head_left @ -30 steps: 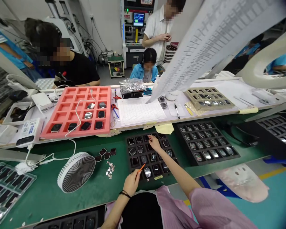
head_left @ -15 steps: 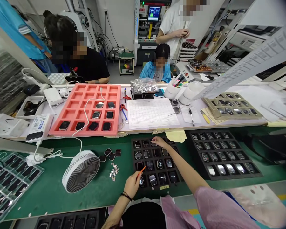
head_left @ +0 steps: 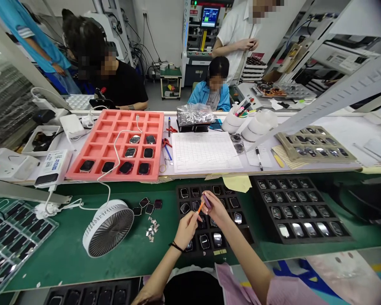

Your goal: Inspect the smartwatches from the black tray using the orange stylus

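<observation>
My left hand (head_left: 186,229) is closed on a thin orange stick-like tool (head_left: 201,206), its tip angled up to the right. Between the fingers of my right hand (head_left: 217,209) is a watch (head_left: 206,201), its face showing purple, and the tool's tip meets or nearly meets it. Both hands are over a black foam tray (head_left: 248,235) with rows of square smartwatches in its slots; my hands and forearms cover some of them.
Left of the tray are several loose watch pieces (head_left: 149,209), small silvery bits (head_left: 152,230) and a white fan (head_left: 108,228). Another black tray (head_left: 332,235) of watches lies right. On the shelf are a pink tray (head_left: 104,138) and a paper sheet (head_left: 206,151). People work beyond.
My right hand has come back from the tray's far row with a watch and turned toward me. My left hand has moved up and right, bringing the orange tool to it.
</observation>
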A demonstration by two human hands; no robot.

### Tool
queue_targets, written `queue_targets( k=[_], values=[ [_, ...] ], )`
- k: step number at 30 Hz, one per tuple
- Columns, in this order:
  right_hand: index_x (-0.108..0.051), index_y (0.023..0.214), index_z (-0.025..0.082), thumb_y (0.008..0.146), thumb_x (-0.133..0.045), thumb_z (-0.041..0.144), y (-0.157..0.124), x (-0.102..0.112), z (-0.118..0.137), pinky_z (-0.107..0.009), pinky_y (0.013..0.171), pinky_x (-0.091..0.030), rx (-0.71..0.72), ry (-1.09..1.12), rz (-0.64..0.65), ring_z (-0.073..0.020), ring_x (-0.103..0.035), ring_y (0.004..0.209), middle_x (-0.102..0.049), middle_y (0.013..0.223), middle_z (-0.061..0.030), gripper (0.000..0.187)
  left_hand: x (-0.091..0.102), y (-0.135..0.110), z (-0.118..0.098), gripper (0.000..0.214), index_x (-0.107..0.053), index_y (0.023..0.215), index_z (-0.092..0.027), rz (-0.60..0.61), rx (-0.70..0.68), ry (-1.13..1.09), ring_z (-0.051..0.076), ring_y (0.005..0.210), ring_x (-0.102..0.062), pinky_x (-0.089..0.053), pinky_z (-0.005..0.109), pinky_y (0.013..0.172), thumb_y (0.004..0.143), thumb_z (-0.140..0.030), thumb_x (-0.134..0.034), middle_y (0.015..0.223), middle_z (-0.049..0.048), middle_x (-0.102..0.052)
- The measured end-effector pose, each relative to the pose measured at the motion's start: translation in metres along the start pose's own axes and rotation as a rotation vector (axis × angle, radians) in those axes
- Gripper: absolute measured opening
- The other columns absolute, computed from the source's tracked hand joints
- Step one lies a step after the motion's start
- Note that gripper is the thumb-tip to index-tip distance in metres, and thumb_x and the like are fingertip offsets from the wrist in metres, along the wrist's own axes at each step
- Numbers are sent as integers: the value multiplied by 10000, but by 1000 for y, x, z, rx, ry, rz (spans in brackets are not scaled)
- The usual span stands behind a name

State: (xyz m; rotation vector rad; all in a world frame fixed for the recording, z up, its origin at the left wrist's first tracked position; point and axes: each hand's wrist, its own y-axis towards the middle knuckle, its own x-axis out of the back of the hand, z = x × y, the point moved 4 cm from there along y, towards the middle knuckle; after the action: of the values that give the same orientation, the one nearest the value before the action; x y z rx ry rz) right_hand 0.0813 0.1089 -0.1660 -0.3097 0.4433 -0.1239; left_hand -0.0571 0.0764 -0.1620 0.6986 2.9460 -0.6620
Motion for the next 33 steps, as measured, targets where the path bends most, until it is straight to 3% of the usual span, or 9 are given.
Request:
queue_targets(
  k=[6, 15, 21, 27, 33],
  values=[
    [-525, 738, 208, 812, -689, 392, -23, -35, 21, -158, 328, -276, -21, 216, 56, -34, -297, 359, -423, 550, 84, 257, -7, -8, -28, 512, -498, 700, -187, 47, -18, -22, 43, 354, -194, -179, 184, 366, 795, -688, -450, 448, -115, -281],
    [-481, 685, 212, 787, -715, 376, -29, -47, 32, -165, 321, -277, 8, 282, 44, -36, -308, 331, -432, 507, 95, 304, 2, -16, -40, 510, -573, 682, -162, -12, -110, 115, 57, 396, -250, -208, 201, 402, 827, -634, -445, 454, -90, -298],
    [-516, 716, 207, 776, -735, 378, -32, -34, 35, -169, 330, -233, 74, 45, -41, -46, -358, 322, -443, 452, 99, 285, 8, -17, -40, 521, -599, 662, -162, 49, -52, 140, 62, 372, -258, -205, 213, 404, 819, -633, -442, 404, -85, -323],
    [-459, 670, 202, 779, -710, 438, -34, -51, 22, -171, 322, -163, -130, 317, 137, -6, -195, 299, -435, 484, 114, 362, 8, -19, -37, 517, -610, 692, -153, 90, -62, 29, 43, 330, -225, -178, 198, 373, 811, -640, -482, 379, -97, -332],
    [-405, 624, 206, 747, -744, 394, -31, -55, 5, -172, 311, -133, -193, 425, 111, -11, -142, 305, -362, 427, 128, 406, 7, -20, -19, 557, -576, 677, -155, 55, -31, -32, 35, 307, -219, -172, 187, 352, 773, -697, -492, 363, -106, -324]
  ],
)
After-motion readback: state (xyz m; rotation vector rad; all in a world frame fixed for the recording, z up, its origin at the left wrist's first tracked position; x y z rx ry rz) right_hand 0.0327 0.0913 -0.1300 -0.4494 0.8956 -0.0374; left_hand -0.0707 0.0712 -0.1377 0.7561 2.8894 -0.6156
